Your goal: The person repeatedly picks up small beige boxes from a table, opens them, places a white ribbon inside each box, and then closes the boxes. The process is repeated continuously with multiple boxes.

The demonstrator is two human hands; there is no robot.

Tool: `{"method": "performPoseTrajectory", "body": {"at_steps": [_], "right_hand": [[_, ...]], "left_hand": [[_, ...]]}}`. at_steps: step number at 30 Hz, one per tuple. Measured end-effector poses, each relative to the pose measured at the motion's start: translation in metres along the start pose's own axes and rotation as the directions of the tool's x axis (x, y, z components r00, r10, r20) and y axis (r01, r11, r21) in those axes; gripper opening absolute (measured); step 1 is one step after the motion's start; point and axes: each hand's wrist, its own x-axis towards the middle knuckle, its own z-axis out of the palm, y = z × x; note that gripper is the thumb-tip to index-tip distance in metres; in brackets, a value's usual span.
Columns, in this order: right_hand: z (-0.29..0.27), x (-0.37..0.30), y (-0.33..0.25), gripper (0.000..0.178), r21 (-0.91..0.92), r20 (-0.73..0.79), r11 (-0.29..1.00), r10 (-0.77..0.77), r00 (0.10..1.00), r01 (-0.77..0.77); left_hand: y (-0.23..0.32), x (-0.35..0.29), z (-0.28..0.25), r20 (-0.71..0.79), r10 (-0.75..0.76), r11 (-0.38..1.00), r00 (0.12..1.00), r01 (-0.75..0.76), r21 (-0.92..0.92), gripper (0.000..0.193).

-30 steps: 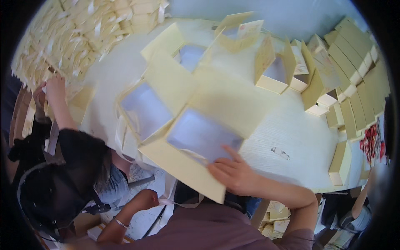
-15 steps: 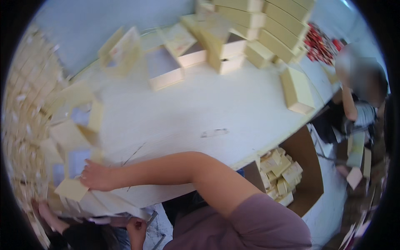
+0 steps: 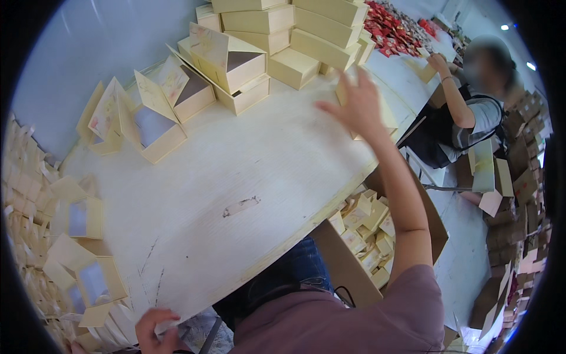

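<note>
My right hand (image 3: pixel 359 105) reaches over the table's right side with its fingers spread and nothing in them. Just behind it, partly hidden, is a cream cardboard box (image 3: pixel 387 117); I cannot tell whether they touch. At the near left table edge is my left hand (image 3: pixel 156 331), fingers loosely bent and apart, with nothing visible in it. Close to that hand stands an open cream box (image 3: pixel 111 277) with a pale lining. Another open box (image 3: pixel 88 215) sits behind it.
Flap-lid boxes (image 3: pixel 159 138) stand open along the wall, beside stacked closed boxes (image 3: pixel 321 50). Below the right edge, a brown carton (image 3: pixel 348 265) holds small cream boxes (image 3: pixel 368 227). Red items (image 3: pixel 392 29) lie at the far right, near another person (image 3: pixel 471 112).
My right hand has swung from the open boxes on the left across to the right side. My left hand has shifted left along the near edge. The view has turned right.
</note>
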Motion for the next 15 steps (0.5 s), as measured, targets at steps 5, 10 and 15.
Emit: {"method": "performPoseTrajectory", "body": {"at_steps": [5, 10, 15], "right_hand": [[-0.016, -0.012, 0.061, 0.079, -0.144, 0.537, 0.946, 0.323, 0.78, -0.292], [-0.019, -0.039, 0.034, 0.072, 0.638, 0.563, 0.674, -0.079, 0.822, -0.372], [0.004, -0.069, -0.027, 0.062, 0.549, 0.698, -0.173, -0.443, 0.562, -0.818]], "left_hand": [[0.025, 0.079, 0.037, 0.042, 0.247, 0.966, 0.968, -0.242, -0.093, 0.012], [0.053, 0.1, 0.061, 0.186, 0.294, 0.953, 0.938, -0.273, -0.132, 0.019], [0.051, 0.116, 0.08, -0.017, 0.454, 0.884, 0.891, -0.448, 0.134, 0.046]]}}
